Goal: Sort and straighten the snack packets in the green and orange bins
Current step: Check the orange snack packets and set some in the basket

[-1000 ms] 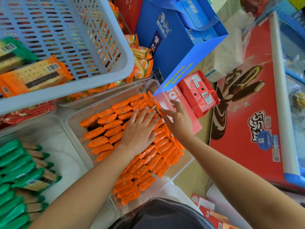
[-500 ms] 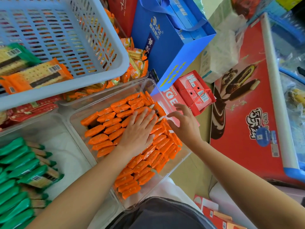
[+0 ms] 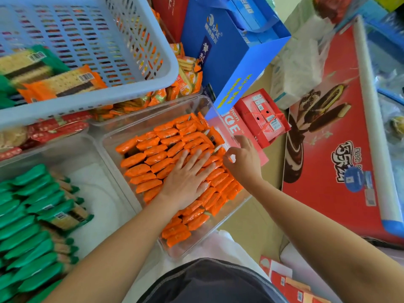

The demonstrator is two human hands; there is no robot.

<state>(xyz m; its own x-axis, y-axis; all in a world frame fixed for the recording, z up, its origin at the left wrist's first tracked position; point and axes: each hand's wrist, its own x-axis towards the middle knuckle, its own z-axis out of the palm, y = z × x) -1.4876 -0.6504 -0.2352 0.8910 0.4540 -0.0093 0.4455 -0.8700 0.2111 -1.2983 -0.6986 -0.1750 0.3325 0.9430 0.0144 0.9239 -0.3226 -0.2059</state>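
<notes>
Orange snack packets [image 3: 153,158] lie in close rows inside a clear plastic bin [image 3: 185,248] in the middle of the scene. The left hand [image 3: 188,178] rests flat on top of them, its fingers straight and side by side. The right hand [image 3: 242,162] is at the right edge of the same bin, by the last row. Its thumb and first finger are bent toward each other like a ring, and I cannot tell if they hold a packet. To the left, green packets [image 3: 26,215] are stacked in a second clear bin [image 3: 98,189], filling its left part. At the far left a pale blue basket [image 3: 87,103] holds biscuit packs. Far behind the orange bin stands a blue gift bag [image 3: 229,62], with red boxes [image 3: 262,119] beside it. A red freezer lid [image 3: 328,171] is on the right.
</notes>
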